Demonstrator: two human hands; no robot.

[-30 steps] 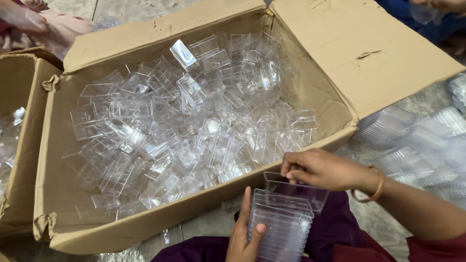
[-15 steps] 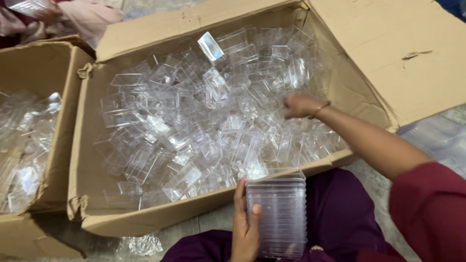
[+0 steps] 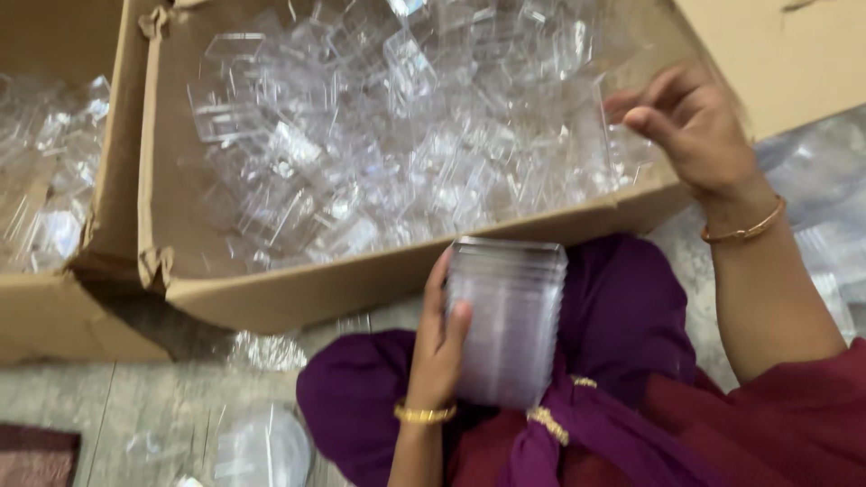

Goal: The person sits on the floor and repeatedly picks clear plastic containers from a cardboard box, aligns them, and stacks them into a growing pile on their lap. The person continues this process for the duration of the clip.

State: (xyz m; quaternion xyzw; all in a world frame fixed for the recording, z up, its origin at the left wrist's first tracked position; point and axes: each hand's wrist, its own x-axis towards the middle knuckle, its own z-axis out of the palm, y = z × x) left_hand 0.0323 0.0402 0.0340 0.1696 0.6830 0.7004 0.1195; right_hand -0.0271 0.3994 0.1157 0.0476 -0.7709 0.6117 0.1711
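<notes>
One stack of nested clear plastic containers (image 3: 507,320) sits in my left hand (image 3: 439,347), standing upright over my lap in front of the big cardboard box (image 3: 361,284); thumb on the near face, fingers curled round the far side, so the grip is only on the lower half. My right hand (image 3: 695,135) hovers over the box's right corner with fingers loosely curled, motion-blurred; I cannot tell whether it pinches a clear piece or holds nothing. Main risk as I judge it: the stack is tall and slick, held one-handed from one side, so the top containers could slide off or the whole column could tilt if I lean toward the box. Second risk: the loose clear containers (image 3: 406,144) in the box lie jumbled at all angles and are see-through, so it's easy to grab two at once or one the wrong way round, and a skewed piece would jam instead of nesting. Thin walls, so forcing one down could crack it or wedge the stack. My bangle (image 3: 744,230) hangs just above the box's front wall and could snag the edge. More clear pieces lie in the second box (image 3: 90,298) on the left and on the floor (image 3: 162,406) near my knee, where a shift of the leg could crush them.
</notes>
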